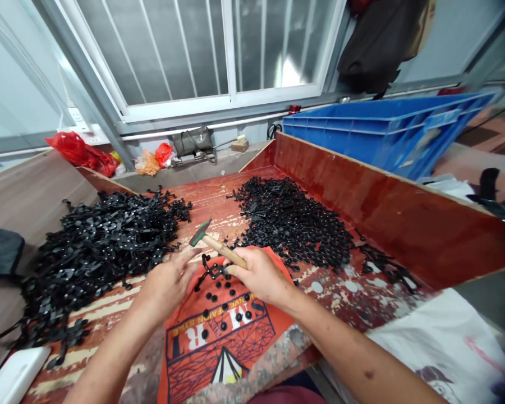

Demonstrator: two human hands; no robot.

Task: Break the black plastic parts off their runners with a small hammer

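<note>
My right hand [258, 275] is closed round the wooden handle of a small hammer [223, 249]. Its green-painted head points up and to the left. Just left of it is my left hand [168, 280], fingers partly stretched and apart, with nothing visible in them. Between the hands, a black strappy plastic piece [214, 270] with shiny dots lies on an orange printed cloth [252, 334]. Several small round black caps [223, 325] are scattered over that cloth. The right fingers partly cover the piece's right end.
Heaps of similar black parts lie left [109, 235] and right [294, 224] on the worn red table [210, 193]. A red wooden board [362, 196] walls the right side, with a blue crate [362, 132] behind. A white box-like object [19, 373] sits front left.
</note>
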